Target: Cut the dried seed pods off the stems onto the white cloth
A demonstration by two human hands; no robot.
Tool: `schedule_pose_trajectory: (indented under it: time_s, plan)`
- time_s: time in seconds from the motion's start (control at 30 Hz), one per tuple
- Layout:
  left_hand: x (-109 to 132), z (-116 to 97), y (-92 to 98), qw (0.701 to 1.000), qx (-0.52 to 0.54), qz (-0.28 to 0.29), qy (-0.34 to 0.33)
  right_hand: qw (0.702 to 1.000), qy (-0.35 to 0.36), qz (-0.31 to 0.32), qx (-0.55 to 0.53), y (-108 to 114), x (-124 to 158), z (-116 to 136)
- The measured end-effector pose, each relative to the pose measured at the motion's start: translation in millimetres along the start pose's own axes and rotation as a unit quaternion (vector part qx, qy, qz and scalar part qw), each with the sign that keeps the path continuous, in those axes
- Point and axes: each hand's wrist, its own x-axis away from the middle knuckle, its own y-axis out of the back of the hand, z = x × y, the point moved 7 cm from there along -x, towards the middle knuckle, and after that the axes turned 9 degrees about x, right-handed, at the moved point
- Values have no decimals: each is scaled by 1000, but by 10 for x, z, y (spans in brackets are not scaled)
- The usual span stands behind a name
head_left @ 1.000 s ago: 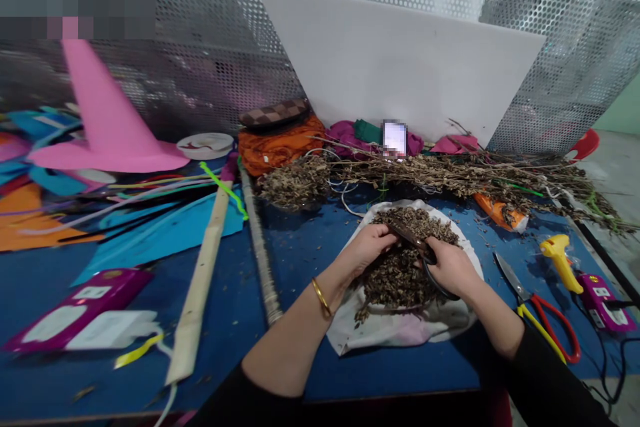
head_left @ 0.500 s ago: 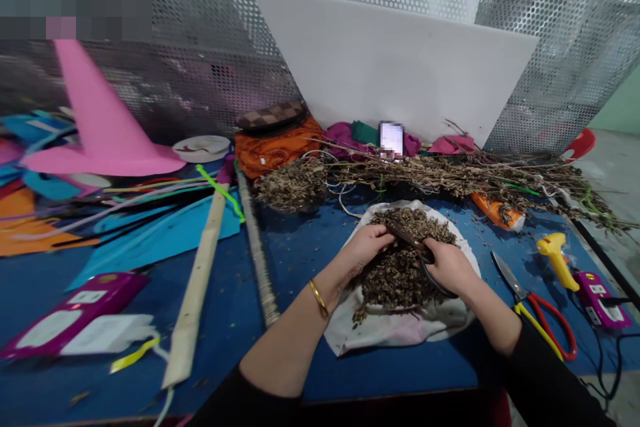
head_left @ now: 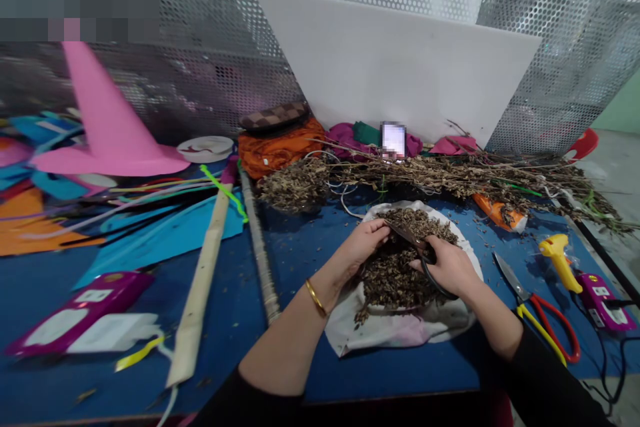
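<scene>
Dry brown plant bits [head_left: 395,280] lie heaped on a white cloth [head_left: 360,333] on the blue table. My right hand [head_left: 447,267] is closed on dark-handled scissors [head_left: 407,235], whose blades point left over the heap. Near the blade tips, at the heap's left edge, my left hand [head_left: 364,243] is pinched; what it holds, if anything, is too small to make out. A gold bangle is on my left wrist.
Dry branches [head_left: 450,173] stretch along the back. Red-and-yellow scissors [head_left: 525,297] and a yellow glue gun [head_left: 560,260] lie at the right. A wooden stick [head_left: 203,287], wrapped rod [head_left: 260,253], purple power strip [head_left: 83,310] and pink cone hat [head_left: 107,127] are at the left.
The scissors in my right hand have shifted slightly, and fingers of that hand now extend farther left beneath the handles. My left hand stays nearly in place. The whole view has moved a little.
</scene>
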Motion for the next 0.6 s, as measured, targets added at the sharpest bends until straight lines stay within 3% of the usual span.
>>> schedule_pose_trajectory:
  time_s: [0.13,0.6]
  plan:
    - [17,24,-35,999,21,6,37,1000,10,-9,-4,-14,-9,-6]
    - [-12,106,-9,999,-31,16,33,999,27,-5,30,-15,-10,41]
